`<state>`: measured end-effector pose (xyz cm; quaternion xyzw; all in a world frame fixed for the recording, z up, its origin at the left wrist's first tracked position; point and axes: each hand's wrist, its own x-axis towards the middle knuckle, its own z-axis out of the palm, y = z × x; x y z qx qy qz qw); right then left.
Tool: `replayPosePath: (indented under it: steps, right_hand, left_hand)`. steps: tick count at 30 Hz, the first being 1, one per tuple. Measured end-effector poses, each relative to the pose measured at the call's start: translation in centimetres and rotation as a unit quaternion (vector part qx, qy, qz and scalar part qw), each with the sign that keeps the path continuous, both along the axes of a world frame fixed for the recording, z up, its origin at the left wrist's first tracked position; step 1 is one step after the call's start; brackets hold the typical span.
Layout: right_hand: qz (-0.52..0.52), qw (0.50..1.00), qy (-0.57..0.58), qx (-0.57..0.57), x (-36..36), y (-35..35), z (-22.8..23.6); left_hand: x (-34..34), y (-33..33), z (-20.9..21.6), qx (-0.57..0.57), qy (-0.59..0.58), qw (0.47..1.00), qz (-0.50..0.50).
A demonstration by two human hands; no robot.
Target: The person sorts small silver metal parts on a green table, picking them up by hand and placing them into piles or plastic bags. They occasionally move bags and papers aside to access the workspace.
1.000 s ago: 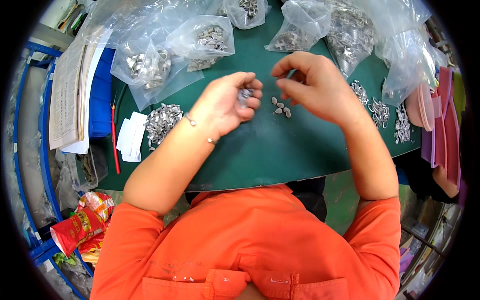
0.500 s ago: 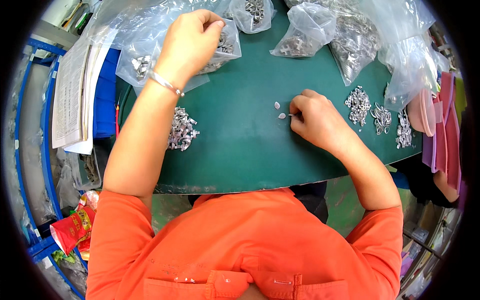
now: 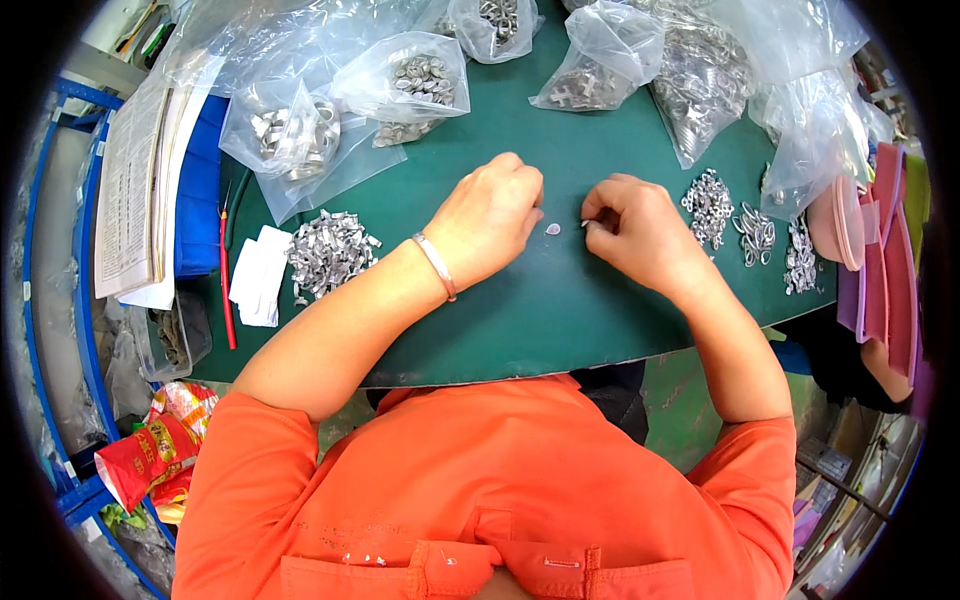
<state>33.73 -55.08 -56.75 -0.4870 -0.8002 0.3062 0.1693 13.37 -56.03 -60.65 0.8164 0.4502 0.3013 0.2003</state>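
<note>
Over the middle of the table, my left hand (image 3: 490,220) is closed with its fingertips turned down; whatever it may hold is hidden under the knuckles. Just to its right, a small pale teardrop-shaped piece (image 3: 552,229) lies on the green tabletop (image 3: 480,330). Beyond that piece, my right hand (image 3: 640,235) is curled in a pinch, and a tiny light bit shows at its fingertips, too small to name. A heap of small bent silver metal pieces (image 3: 332,253) lies left of my left wrist.
Clear bags of small metal parts (image 3: 425,80) line the far side. Small piles of metal rings and links (image 3: 755,235) lie at right, near pink bins (image 3: 885,240). At left are a red pen-like tool (image 3: 227,280), white paper slips (image 3: 260,275), a blue bin (image 3: 203,200) and papers (image 3: 140,190).
My left hand has come from the far-left bag back toward me and right, beside the teardrop piece. Two such pieces lay there before; one shows now. My right hand has barely moved.
</note>
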Motion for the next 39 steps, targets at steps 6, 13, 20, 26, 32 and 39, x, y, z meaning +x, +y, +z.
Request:
replayPosePath:
  steps: [6, 13, 20, 26, 32, 39]
  right_hand:
    - [0.082, 0.996, 0.006, 0.04, -1.4, -0.7, -0.9]
    - [0.088, 0.99, -0.041, 0.104, -2.2, -1.1, -1.0]
    - [-0.004, 0.988, 0.147, -0.044, -1.9, -0.6, -1.3]
    - [-0.111, 0.892, 0.331, -0.288, -2.3, -0.5, -0.6]
    - [-0.013, 0.969, 0.229, -0.094, -3.6, -2.0, -1.5]
    - [-0.011, 0.974, 0.225, 0.008, -3.9, -2.3, -2.3]
  left_hand:
    - [-0.5, -0.9, 1.4, -0.284, -0.153, 0.944, 0.076]
    - [-0.9, -4.0, 2.3, -0.519, -0.536, 0.655, 0.121]
    - [-1.5, -4.4, 1.0, -0.513, -0.58, 0.629, 0.071]
    - [-1.4, -4.4, 1.7, -0.487, -0.553, 0.672, 0.076]
    - [-1.7, -4.5, 1.7, -0.455, -0.563, 0.682, 0.103]
    - [-1.6, -4.4, 1.7, -0.444, -0.557, 0.69, 0.13]
